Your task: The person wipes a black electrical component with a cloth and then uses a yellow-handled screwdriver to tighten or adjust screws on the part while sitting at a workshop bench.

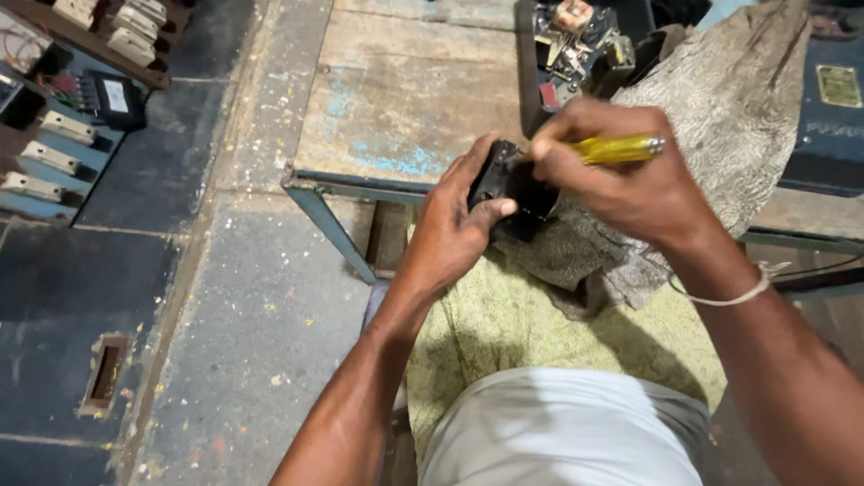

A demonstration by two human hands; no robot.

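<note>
Over a paint-flecked wooden workbench [396,99], my left hand [454,229] grips a black electrical part [504,184] while my right hand [621,175], closed around a yellow-handled screwdriver [616,149], works on it, a step needing a steady tip.

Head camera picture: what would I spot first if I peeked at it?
Two hands meet in the middle: the left hand grips a small black part while the right hand holds a yellow-handled screwdriver against it. Under them lies a grey rag on a worn wooden bench.
</note>
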